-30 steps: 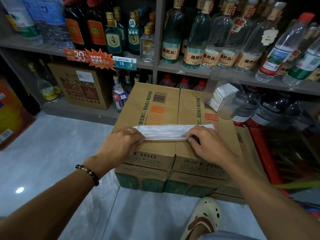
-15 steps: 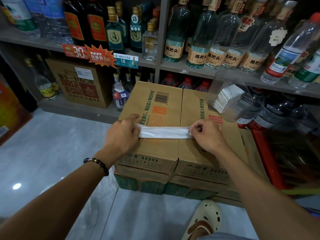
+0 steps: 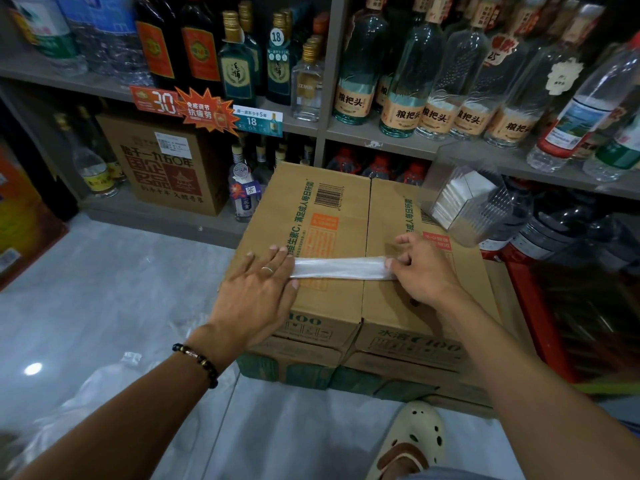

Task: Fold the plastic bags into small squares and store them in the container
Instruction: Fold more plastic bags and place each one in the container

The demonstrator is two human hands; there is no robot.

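Plastic, pressed into a long narrow strip, lies across the tops of two cardboard boxes (image 3: 332, 216); this folded bag (image 3: 341, 268) runs straight from one hand to the other, its long axis crossing the seam between the boxes. The left hand (image 3: 258, 289) lies flat and spread wide over the strip's left end, palm down, pinning it without gripping. The right hand (image 3: 424, 268) sits at the other end, fingers curled and pinching the bag's edge between thumb and fingertips. Both hands touch the bag, so neither is nearer; I judge the right hand to be the one placed to carry its end over toward the left for the next fold.

Half a second ago the left hand was curled with its thumb raised, gripping the end; now it has opened flat. The strip looks longer between the hands, the right hand having shifted outward.

A clear container (image 3: 474, 202) with white folded pieces inside stands beyond the right hand, tilted, near the shelf (image 3: 391, 143) of bottles
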